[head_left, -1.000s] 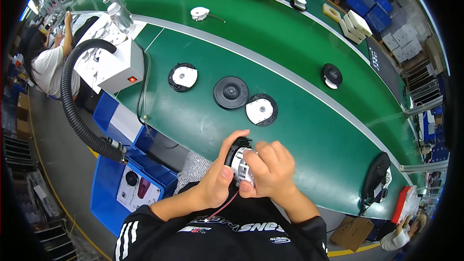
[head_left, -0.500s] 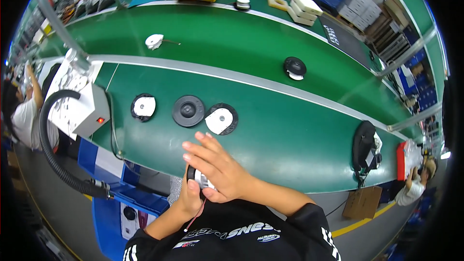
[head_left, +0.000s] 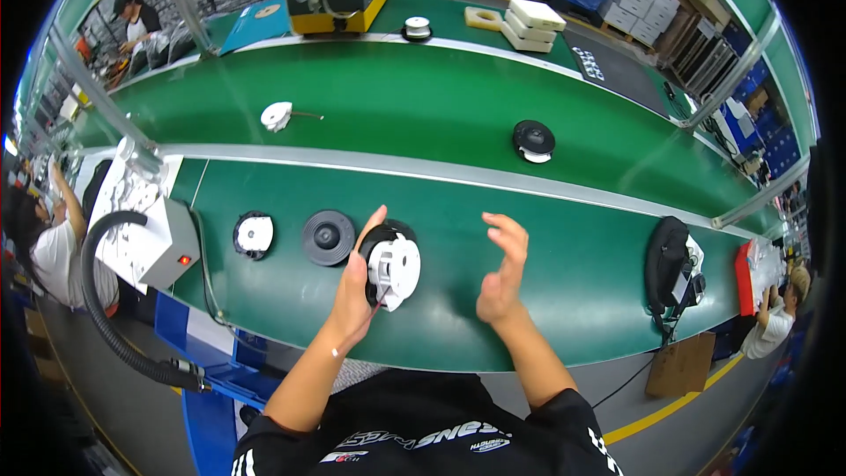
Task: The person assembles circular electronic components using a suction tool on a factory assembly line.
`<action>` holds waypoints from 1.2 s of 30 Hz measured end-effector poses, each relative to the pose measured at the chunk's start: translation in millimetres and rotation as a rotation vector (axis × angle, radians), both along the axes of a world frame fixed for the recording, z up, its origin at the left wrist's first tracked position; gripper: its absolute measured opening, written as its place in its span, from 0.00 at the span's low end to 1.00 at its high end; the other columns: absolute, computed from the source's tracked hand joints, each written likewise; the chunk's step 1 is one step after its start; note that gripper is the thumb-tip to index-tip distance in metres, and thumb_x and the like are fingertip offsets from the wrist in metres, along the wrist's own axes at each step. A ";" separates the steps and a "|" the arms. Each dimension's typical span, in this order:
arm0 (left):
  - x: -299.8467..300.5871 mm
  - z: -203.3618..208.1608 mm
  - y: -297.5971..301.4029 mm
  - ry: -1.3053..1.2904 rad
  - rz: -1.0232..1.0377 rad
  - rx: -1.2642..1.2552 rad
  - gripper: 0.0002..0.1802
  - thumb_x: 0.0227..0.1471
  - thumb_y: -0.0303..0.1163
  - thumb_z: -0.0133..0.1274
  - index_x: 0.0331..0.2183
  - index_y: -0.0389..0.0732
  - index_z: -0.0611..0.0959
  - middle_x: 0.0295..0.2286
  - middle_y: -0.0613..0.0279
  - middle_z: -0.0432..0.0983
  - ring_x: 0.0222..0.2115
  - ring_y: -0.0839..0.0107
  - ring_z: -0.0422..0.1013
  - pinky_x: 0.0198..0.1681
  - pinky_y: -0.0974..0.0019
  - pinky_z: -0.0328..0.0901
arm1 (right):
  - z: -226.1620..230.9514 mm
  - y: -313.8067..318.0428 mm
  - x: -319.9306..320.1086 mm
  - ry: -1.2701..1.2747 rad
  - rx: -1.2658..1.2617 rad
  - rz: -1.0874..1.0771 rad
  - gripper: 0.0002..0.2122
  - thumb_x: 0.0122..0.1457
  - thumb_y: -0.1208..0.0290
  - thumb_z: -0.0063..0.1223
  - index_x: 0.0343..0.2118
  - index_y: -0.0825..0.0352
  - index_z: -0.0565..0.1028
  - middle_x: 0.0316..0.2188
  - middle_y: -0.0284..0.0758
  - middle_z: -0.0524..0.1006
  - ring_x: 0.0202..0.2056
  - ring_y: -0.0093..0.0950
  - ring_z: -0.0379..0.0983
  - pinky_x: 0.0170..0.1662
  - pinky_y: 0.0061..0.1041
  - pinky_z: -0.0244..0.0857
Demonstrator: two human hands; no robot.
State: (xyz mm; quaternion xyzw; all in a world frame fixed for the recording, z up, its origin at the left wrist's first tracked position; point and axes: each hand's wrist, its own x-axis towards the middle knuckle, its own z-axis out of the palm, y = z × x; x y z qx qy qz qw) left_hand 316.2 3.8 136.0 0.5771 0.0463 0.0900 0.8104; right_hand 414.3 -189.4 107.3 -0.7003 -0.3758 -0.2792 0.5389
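My left hand (head_left: 352, 298) grips a round black-and-white part (head_left: 401, 270) by its edge, above the near side of the green bench. The part's white face is turned to the right, and a thin reddish wire trails from it along my palm. Apart from it, my right hand (head_left: 504, 275) is raised with spread fingers and holds nothing. Left of the held part lie a black ribbed disc (head_left: 329, 238) and a black disc with a white plate (head_left: 254, 235). Another black disc shows partly behind the held part.
Along the far side of a metal rail, a green belt carries a white part with a lead (head_left: 277, 116) and a black disc (head_left: 534, 139). A grey box with a black hose (head_left: 181, 247) stands at left. A black pouch (head_left: 667, 264) lies at right, near a red bin (head_left: 745, 278).
My hands have come apart: the right moved away to the right and opened. My left hand has carried the round part forward over the bench, beside the discs.
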 end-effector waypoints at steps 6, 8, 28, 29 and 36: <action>148.1 -17.5 -14.9 0.458 -0.428 -0.826 0.44 0.59 0.68 0.28 0.55 0.38 0.69 0.47 0.39 0.71 0.48 0.39 0.69 0.40 0.50 0.71 | -50.5 -60.1 52.3 0.327 0.057 -0.195 0.10 0.62 0.69 0.44 0.41 0.67 0.72 0.29 0.37 0.70 0.32 0.31 0.63 0.38 0.29 0.59; 210.0 -45.9 -8.3 0.498 -0.475 -0.980 0.45 0.58 0.69 0.29 0.55 0.38 0.69 0.52 0.36 0.65 0.51 0.37 0.65 0.43 0.46 0.70 | -48.9 -56.3 53.6 0.318 0.059 -0.203 0.08 0.61 0.72 0.44 0.40 0.67 0.73 0.27 0.36 0.69 0.30 0.31 0.63 0.36 0.29 0.59; 345.4 -16.2 -198.3 -0.064 -0.295 1.630 0.55 0.32 0.59 0.68 0.62 0.66 0.61 0.59 0.36 0.53 0.62 0.43 0.47 0.57 0.34 0.47 | -68.9 -71.1 62.2 0.333 0.126 -0.045 0.12 0.63 0.66 0.39 0.31 0.69 0.73 0.20 0.40 0.71 0.22 0.36 0.70 0.28 0.32 0.65; 359.4 -21.9 -207.5 -0.031 -0.309 1.689 0.58 0.30 0.59 0.69 0.62 0.67 0.59 0.60 0.36 0.51 0.63 0.42 0.45 0.58 0.32 0.47 | -68.8 -68.6 61.5 0.351 0.097 -0.031 0.12 0.63 0.66 0.39 0.31 0.69 0.73 0.20 0.41 0.71 0.22 0.37 0.70 0.28 0.33 0.65; 379.8 -36.7 -228.1 0.029 -0.505 1.572 0.50 0.26 0.49 0.71 0.56 0.65 0.69 0.51 0.45 0.63 0.52 0.42 0.62 0.52 0.45 0.65 | -62.0 -66.0 60.8 0.231 0.030 -0.050 0.09 0.59 0.71 0.43 0.28 0.70 0.73 0.19 0.41 0.72 0.21 0.39 0.72 0.28 0.34 0.67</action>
